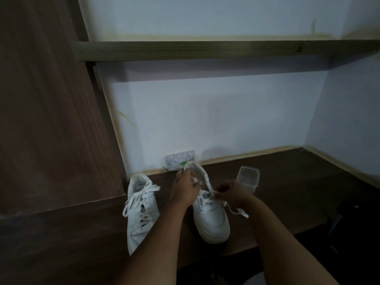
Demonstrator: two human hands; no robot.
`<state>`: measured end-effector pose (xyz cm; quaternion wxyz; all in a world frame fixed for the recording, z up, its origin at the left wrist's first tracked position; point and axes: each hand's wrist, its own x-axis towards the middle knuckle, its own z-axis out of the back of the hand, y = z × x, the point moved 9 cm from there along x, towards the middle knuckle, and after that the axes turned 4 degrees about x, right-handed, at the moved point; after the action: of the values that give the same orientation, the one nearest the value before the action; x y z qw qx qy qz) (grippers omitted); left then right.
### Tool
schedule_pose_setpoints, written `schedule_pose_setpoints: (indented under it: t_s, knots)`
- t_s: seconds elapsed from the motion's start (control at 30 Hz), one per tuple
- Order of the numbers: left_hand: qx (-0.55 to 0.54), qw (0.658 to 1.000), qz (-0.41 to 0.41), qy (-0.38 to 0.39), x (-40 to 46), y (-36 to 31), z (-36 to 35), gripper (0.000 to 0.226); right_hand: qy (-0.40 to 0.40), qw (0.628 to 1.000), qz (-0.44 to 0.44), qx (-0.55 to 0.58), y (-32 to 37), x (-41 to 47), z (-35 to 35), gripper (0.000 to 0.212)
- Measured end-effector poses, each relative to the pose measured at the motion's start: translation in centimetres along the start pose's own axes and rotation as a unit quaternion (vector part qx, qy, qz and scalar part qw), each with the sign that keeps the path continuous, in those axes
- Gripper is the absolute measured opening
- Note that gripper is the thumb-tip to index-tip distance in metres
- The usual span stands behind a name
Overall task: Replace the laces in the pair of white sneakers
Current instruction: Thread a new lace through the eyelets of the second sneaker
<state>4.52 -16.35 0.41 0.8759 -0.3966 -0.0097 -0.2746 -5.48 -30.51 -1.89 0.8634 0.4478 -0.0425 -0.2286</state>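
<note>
Two white sneakers stand on a dark wooden desk (287,192). The left sneaker (140,214) is laced, with its lace ends loose over the tongue. The right sneaker (209,214) points its toe toward me. My left hand (185,190) grips its collar and tongue near the top. My right hand (232,192) pinches a white lace (236,210) at the eyelets on the shoe's right side; the lace's free end trails onto the desk.
A clear plastic container (247,177) stands just behind my right hand. A white wall socket (178,160) sits at the desk's back edge. A dark wooden cabinet side (51,120) rises on the left and a shelf (205,50) runs overhead.
</note>
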Motion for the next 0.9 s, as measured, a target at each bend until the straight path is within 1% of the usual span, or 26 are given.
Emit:
schedule_pose_setpoints:
  t_s: [0.03,0.07,0.1,0.13,0.17,0.2,0.23,0.27,0.3,0.33,0.37,0.4,0.43,0.47,0.5,0.53,0.57,0.6,0.63,0.67,0.7,0.73,0.77,0.8,0.87,0.9]
  knots:
    - [0.002,1.000,0.018,0.001,0.0,0.4,-0.1,0.033,0.022,0.998,0.005,-0.055,-0.4,0.4,-0.8,0.017]
    - [0.012,0.999,0.033,0.003,0.0,0.6,-0.2,0.039,0.023,0.998,0.013,-0.061,-0.4,0.6,-1.0,0.017]
    - [0.031,0.999,0.044,0.007,0.0,0.8,-0.2,0.041,0.014,1.000,0.007,-0.018,-0.6,0.7,-0.5,0.018]
    - [0.052,0.997,0.052,0.009,-0.1,0.8,-0.1,0.041,-0.008,0.998,-0.014,0.062,-1.0,0.6,0.3,0.019]
    - [0.063,0.996,0.059,0.009,-0.1,0.8,0.0,0.040,-0.056,0.985,-0.032,0.161,-1.6,0.4,1.8,0.020]
    - [0.065,0.996,0.066,0.006,-0.1,0.8,0.2,0.039,-0.130,0.957,-0.047,0.257,-2.7,-0.1,3.8,0.020]
    - [0.059,0.996,0.070,0.002,-0.1,0.8,0.4,0.037,-0.219,0.911,-0.058,0.344,-4.0,-1.0,6.1,0.018]
    - [0.051,0.996,0.071,-0.001,-0.1,0.7,0.5,0.036,-0.303,0.866,-0.070,0.390,-5.5,-1.9,8.3,0.015]
    - [0.045,0.997,0.069,-0.001,-0.2,0.7,0.5,0.036,-0.366,0.848,-0.096,0.372,-7.0,-2.8,10.2,0.016]
    - [0.041,0.997,0.069,0.001,-0.1,0.6,0.5,0.037,-0.393,0.861,-0.171,0.273,-8.7,-3.4,11.1,0.025]
    - [0.039,0.997,0.069,0.003,0.0,0.8,0.5,0.037,-0.389,0.859,-0.252,0.218,-9.3,-4.5,11.1,0.039]
    - [0.038,0.997,0.071,0.007,0.1,0.9,0.4,0.038,-0.389,0.876,-0.263,0.114,-8.6,-4.4,11.8,0.047]
    - [0.039,0.996,0.074,0.011,0.1,1.0,0.4,0.039,-0.381,0.886,-0.259,0.043,-7.8,-4.0,12.1,0.049]
    - [0.040,0.996,0.079,0.016,0.2,1.1,0.4,0.041,-0.399,0.880,-0.247,0.072,-8.0,-3.6,11.9,0.046]
    - [0.041,0.995,0.085,0.023,0.2,1.3,0.3,0.044,-0.419,0.855,-0.233,0.197,-8.4,-3.3,10.8,0.042]
    - [0.043,0.994,0.092,0.036,0.1,1.5,0.1,0.048,-0.400,0.833,-0.190,0.332,-8.1,-2.3,9.4,0.039]
    - [0.046,0.993,0.097,0.055,0.0,1.7,-0.3,0.055,-0.335,0.847,-0.151,0.384,-7.0,-1.0,7.6,0.041]
    - [0.046,0.991,0.100,0.076,-0.2,1.9,-0.7,0.062,-0.265,0.878,-0.095,0.387,-5.3,0.1,6.1,0.047]
    - [0.042,0.990,0.100,0.091,-0.3,2.1,-1.2,0.069,-0.188,0.933,-0.057,0.302,-3.3,0.5,4.4,0.049]
    - [0.034,0.990,0.099,0.098,-0.5,2.1,-1.4,0.072,-0.103,0.973,-0.034,0.205,-2.0,0.7,2.2,0.048]
    - [0.023,0.990,0.098,0.097,-0.6,2.1,-1.3,0.072,-0.044,0.992,-0.028,0.112,-1.6,0.9,0.3,0.045]
    - [0.014,0.991,0.098,0.092,-0.7,2.0,-1.0,0.071,-0.019,0.998,-0.028,0.060,-1.8,1.1,-0.4,0.040]
    - [0.010,0.991,0.098,0.089,-0.7,2.0,-0.8,0.069,-0.044,0.998,-0.027,0.043,-1.6,1.0,0.2,0.032]
    - [0.010,0.991,0.097,0.089,-0.8,2.0,-0.4,0.066,-0.107,0.992,-0.038,0.057,-1.6,0.7,1.7,0.027]
    - [-0.002,0.990,0.105,0.094,-1.0,2.2,0.2,0.063,-0.278,0.950,-0.089,0.109,-3.0,-0.3,5.6,0.030]
    - [-0.015,0.989,0.112,0.100,-1.2,2.2,0.4,0.063,-0.318,0.930,-0.111,0.150,-4.0,-0.6,6.7,0.034]
